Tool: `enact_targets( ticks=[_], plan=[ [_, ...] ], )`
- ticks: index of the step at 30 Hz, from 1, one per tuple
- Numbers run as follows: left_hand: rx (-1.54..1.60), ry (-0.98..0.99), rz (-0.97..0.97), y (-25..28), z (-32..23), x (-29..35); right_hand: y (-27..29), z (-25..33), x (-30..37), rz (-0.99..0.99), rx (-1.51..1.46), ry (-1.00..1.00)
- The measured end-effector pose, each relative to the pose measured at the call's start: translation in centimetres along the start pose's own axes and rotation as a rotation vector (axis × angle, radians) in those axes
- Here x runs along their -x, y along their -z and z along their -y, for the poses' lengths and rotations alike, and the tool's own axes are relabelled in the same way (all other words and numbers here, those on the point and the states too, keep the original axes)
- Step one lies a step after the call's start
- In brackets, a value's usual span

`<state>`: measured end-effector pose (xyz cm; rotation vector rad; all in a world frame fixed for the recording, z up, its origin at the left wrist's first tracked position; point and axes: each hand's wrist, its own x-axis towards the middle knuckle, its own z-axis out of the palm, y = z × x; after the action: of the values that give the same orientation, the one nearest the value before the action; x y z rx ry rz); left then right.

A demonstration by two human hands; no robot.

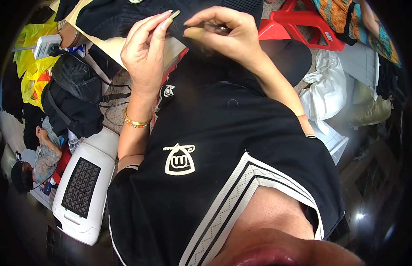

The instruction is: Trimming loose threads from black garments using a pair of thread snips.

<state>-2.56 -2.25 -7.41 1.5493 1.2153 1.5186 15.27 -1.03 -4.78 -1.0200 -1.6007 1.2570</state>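
Observation:
My left hand (146,55) pinches a small pale button (175,14), seen nearly edge-on, between thumb and fingertips. To its right, my right hand (232,33) has its thumb and index finger brought close together, somewhat blurred. Whatever those fingertips grip is too fine to make out. Both hands are over a dark knitted garment (104,20) spread at the top of the view. Another round pale button (136,1) shows on the dark cloth at the upper edge.
A pale board (77,20) lies under the garment. Left are a power strip (47,46), a black bag (75,93), a white plastic unit (84,188) and a seated person (44,150). Right are a red stool (303,26), a white plastic bag (325,88) and another person's patterned clothing (336,17).

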Motion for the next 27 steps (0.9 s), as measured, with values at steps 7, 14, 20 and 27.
enact_targets(
  ticks=[7,14,20,27],
  plan=[
    [0.053,0.053,-0.002,-0.3,-0.4,-0.2,-0.1,-0.9,-0.5,-0.088,0.388,0.13],
    [-0.042,0.019,0.018,-0.4,0.4,-0.4,-1.4,-1.3,-0.9,-0.199,0.557,0.175],
    [-0.17,-0.131,0.085,-0.6,-0.2,-0.9,-0.8,-2.1,-1.2,-0.171,0.471,0.26],
    [-0.251,-0.187,0.172,-0.8,-0.5,-1.1,-0.5,-2.0,-1.6,-0.159,-0.013,-0.025]
  ],
)
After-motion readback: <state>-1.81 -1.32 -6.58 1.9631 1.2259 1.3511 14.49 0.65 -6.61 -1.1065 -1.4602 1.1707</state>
